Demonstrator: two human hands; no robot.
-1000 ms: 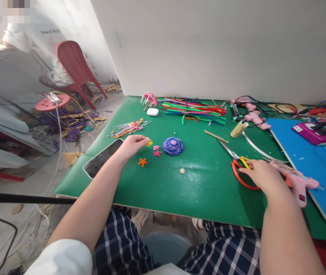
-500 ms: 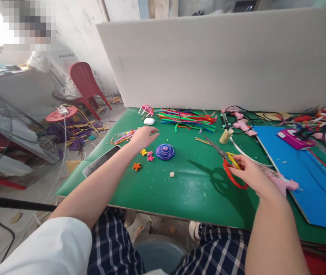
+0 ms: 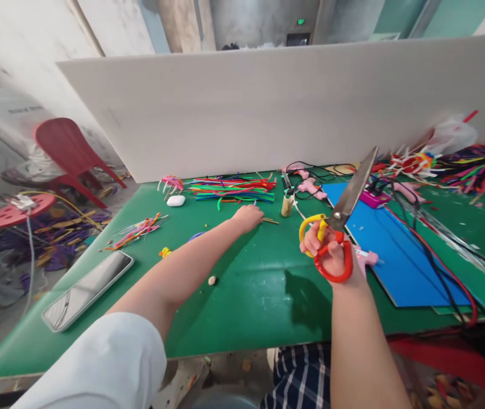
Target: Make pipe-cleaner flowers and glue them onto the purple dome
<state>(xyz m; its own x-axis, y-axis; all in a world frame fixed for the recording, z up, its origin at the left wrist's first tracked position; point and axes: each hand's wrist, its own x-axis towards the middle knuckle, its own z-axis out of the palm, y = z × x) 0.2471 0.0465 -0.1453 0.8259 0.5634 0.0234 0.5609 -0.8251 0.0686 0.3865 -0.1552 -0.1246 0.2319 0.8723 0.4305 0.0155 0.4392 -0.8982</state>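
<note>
My right hand is closed on scissors with one yellow and one red handle loop. Their blades point up and to the right, raised above the table. Across the green table reaches my left hand, its fingers curled down over one end of thin brown sticks; the fingertips are partly hidden. Just right of it stands a short tan cylinder. My left forearm covers most of a purple-blue coil, and a yellow flower shape shows beside it. Nearer me lies a small pale bead.
Bundled coloured pipe cleaners lie before a white upright board. On the left are a phone, a white case and thin stems. Pink glue guns, cables and a blue board occupy the right.
My left hand has gone right, from above the left side to the brown sticks. The scissors have been lifted and turned, blades now pointing up-right. The view has swung to the right.
</note>
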